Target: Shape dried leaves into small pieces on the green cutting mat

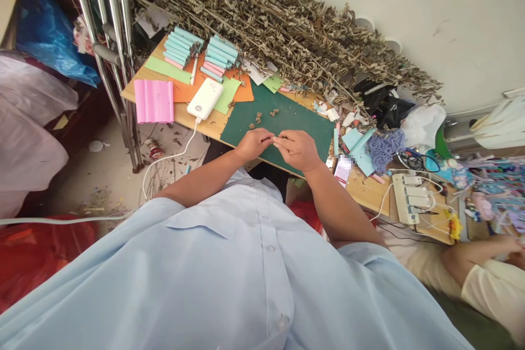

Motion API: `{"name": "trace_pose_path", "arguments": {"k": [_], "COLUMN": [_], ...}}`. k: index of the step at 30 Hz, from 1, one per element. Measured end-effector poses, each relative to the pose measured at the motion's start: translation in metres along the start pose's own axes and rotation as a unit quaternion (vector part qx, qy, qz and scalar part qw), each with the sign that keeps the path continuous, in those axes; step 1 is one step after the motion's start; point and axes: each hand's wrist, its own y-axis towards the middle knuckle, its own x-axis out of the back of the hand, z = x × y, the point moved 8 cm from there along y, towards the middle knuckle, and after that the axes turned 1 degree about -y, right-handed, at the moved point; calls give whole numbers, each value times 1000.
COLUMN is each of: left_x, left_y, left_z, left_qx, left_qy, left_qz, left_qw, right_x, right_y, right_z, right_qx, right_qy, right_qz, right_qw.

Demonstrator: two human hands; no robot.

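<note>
My left hand (253, 144) and my right hand (298, 149) meet fingertip to fingertip above the front edge of a dark green cutting mat (299, 119). Both are closed in a pinch. Whatever sits between the fingertips is too small and covered to name. Just beyond my left hand, several small clumps of dried leaves (258, 117) lie on the mat. Paper rolls in light blue, with a few pink ones, form two stacks, a left stack (180, 46) and a right stack (221, 56), at the table's far left.
A white power bank (205, 99) with a cable rests on coloured paper beside pink paper (154, 101). Dried leafy stalks (262, 16) lie along the back. On the right are a phone (342, 171), purple yarn (386, 150) and a power strip (405, 199). Crutches (117, 60) stand left; another person sits right.
</note>
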Motion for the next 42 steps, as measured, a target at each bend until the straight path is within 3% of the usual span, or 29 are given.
{"name": "trace_pose_path", "arguments": {"k": [6, 12, 24, 33, 42], "left_x": [2, 2, 2, 3, 3], "left_y": [0, -1, 0, 2, 2], "left_z": [-3, -3, -5, -4, -6], "left_qx": [-5, -2, 11, 11, 27], "left_qy": [-6, -8, -18, 0, 11], "left_qz": [-4, -1, 3, 8, 19], "left_qw": [1000, 1000, 1000, 1000, 999], "right_x": [3, 7, 9, 11, -3], "right_y": [4, 13, 21, 9, -1], "right_z": [-2, 0, 0, -4, 0], "right_qx": [-56, -101, -118, -87, -78], "right_qy": [36, 22, 15, 53, -18], "right_qz": [10, 60, 122, 27, 32], "right_qw": [998, 993, 985, 994, 996]}}
